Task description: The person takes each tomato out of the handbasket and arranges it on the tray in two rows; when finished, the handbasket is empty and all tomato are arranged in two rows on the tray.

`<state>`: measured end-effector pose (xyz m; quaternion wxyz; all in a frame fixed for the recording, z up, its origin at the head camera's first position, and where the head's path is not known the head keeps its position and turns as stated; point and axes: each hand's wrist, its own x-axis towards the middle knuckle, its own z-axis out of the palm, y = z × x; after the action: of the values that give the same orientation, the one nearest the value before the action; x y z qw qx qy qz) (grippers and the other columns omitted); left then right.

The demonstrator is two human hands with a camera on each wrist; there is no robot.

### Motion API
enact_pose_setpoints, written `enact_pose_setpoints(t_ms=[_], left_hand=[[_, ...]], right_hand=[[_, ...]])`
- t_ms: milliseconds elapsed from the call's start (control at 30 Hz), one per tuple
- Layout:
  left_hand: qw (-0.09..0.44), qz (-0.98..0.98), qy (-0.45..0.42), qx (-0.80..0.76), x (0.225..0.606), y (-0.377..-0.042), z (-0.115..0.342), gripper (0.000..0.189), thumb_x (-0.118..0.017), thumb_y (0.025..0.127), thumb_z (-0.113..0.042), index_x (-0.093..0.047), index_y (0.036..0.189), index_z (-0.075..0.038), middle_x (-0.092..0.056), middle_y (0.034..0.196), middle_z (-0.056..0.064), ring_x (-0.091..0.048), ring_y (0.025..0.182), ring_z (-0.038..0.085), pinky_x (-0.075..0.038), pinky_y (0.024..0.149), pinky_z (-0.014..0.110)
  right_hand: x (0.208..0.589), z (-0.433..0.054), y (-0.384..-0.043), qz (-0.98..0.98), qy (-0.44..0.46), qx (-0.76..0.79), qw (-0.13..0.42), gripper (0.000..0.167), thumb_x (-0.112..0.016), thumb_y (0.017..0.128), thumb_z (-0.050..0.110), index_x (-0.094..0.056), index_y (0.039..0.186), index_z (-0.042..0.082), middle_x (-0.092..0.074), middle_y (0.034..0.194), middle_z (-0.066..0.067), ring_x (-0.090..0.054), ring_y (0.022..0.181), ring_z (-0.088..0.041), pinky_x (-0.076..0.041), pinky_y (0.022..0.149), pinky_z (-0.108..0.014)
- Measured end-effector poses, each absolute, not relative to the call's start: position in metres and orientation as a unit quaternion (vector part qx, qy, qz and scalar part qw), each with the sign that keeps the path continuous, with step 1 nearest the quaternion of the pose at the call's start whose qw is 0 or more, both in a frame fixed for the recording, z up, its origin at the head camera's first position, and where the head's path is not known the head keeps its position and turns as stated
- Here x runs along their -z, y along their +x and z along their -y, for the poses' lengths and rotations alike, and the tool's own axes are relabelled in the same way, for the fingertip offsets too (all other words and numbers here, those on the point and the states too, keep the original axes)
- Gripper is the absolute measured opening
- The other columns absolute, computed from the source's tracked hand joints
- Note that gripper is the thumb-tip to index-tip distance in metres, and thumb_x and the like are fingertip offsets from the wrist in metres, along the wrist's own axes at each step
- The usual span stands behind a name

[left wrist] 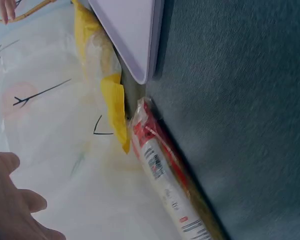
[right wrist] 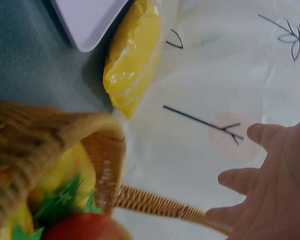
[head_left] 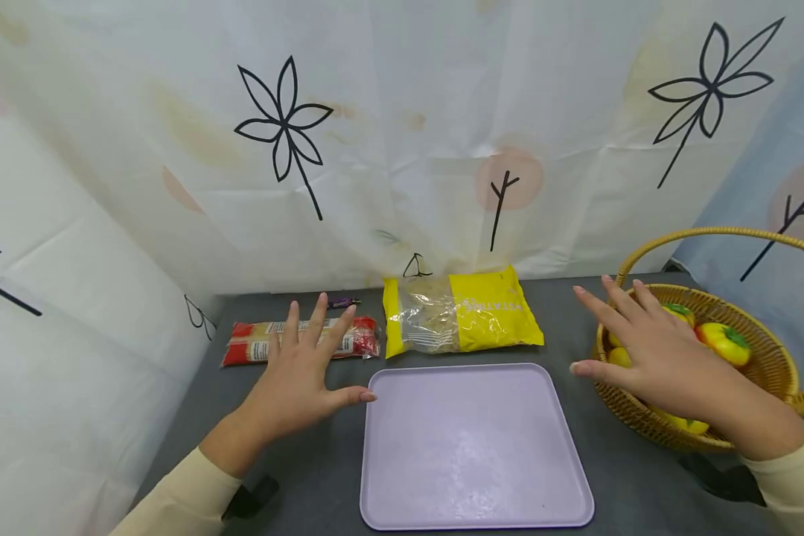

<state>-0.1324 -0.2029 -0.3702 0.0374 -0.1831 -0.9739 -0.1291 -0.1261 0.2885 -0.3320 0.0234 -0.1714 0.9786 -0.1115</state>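
Observation:
My left hand (head_left: pixel 299 387) hovers with spread fingers left of the lilac tray (head_left: pixel 476 447), nearest a red and clear packet (head_left: pixel 365 339) that it partly covers in the head view. That packet (left wrist: pixel 165 180) shows a white label with a barcode in the left wrist view. Over the near side of a wicker basket (head_left: pixel 784 357), my right hand (head_left: pixel 663 350) is held up, fingers apart and nothing in them. Yellow and red fruit-like things with green tops (head_left: pixel 723 344) lie in the basket. A yellow bag with a clear window (head_left: pixel 499 309) lies behind the tray.
A small purple-wrapped item (head_left: pixel 344 303) lies behind the red packet. The basket's tall handle (head_left: pixel 717 232) arches upward on the right. Printed white cloth (head_left: pixel 402 149) hangs behind and beside the dark grey table (head_left: pixel 315 484).

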Motion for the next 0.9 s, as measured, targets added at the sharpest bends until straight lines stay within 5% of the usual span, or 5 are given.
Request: enact_pose_setpoints(t_ms=[200, 500, 733, 900], left_hand=[[0.030, 0.954, -0.192, 0.227, 0.386, -0.127, 0.207, 0.113, -0.077, 0.089, -0.071, -0.017, 0.177, -0.034, -0.003, 0.181, 0.012, -0.003, 0.159, 0.058, -0.011, 0.115, 0.088], [0.058, 0.877, -0.231, 0.418, 0.421, -0.118, 0.221, 0.092, -0.064, 0.104, -0.062, -0.021, 0.176, -0.025, -0.022, 0.179, 0.004, -0.029, 0.158, 0.045, -0.034, 0.114, 0.078], [0.013, 0.775, -0.227, 0.589, 0.448, -0.109, 0.213, 0.073, -0.049, 0.116, -0.046, -0.017, 0.177, -0.018, -0.025, 0.174, 0.027, -0.037, 0.145, 0.065, -0.042, 0.104, 0.081], [-0.049, 0.700, -0.152, 0.696, 0.458, -0.101, 0.197, 0.072, -0.033, 0.118, -0.053, -0.013, 0.177, -0.017, -0.028, 0.170, 0.033, -0.038, 0.145, 0.064, -0.052, 0.102, 0.070]], right_hand=[[0.342, -0.310, -0.125, -0.971, -0.181, 0.152, -0.013, 0.105, -0.075, 0.101, 0.051, -0.009, 0.177, 0.019, -0.006, 0.178, -0.027, -0.006, 0.157, -0.061, -0.016, 0.101, -0.096], [0.362, -0.340, -0.119, -0.945, -0.201, 0.243, -0.084, 0.086, -0.067, 0.109, 0.030, -0.016, 0.175, 0.008, -0.018, 0.172, -0.036, -0.017, 0.152, -0.064, 0.004, 0.120, -0.080], [0.378, -0.359, -0.111, -0.940, -0.139, 0.291, -0.107, 0.083, -0.066, 0.109, 0.025, -0.018, 0.174, 0.004, -0.018, 0.169, -0.040, -0.015, 0.149, -0.069, 0.004, 0.118, -0.083], [0.394, -0.369, -0.108, -0.937, -0.087, 0.312, -0.133, 0.087, -0.073, 0.105, 0.025, -0.024, 0.172, 0.002, -0.024, 0.164, -0.044, -0.024, 0.142, -0.070, -0.008, 0.115, -0.087]])
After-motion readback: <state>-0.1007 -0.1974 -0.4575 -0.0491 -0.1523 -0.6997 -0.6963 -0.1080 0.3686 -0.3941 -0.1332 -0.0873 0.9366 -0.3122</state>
